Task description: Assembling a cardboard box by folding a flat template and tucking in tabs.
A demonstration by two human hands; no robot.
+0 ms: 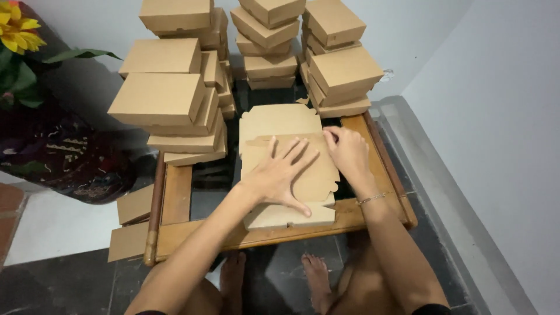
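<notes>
A stack of flat brown cardboard box blanks [280,119] lies on a low wooden table [175,198]. My left hand [280,175] is spread flat on the top blank, fingers apart, pressing it down. My right hand [349,153] sits at the blank's right edge with its fingers curled on the cardboard near the upper right corner. A thin bracelet [373,198] is on my right wrist. Whether the right fingers pinch a flap or only press it is unclear.
Tall stacks of folded brown boxes stand at the left [169,99], the back middle [268,41] and the back right [341,64]. Loose cardboard pieces [131,224] lean at the table's left. A sunflower [17,29] and dark patterned cloth [58,151] are at the left. A white wall [496,116] is close on the right. My bare feet [318,274] rest on the dark floor.
</notes>
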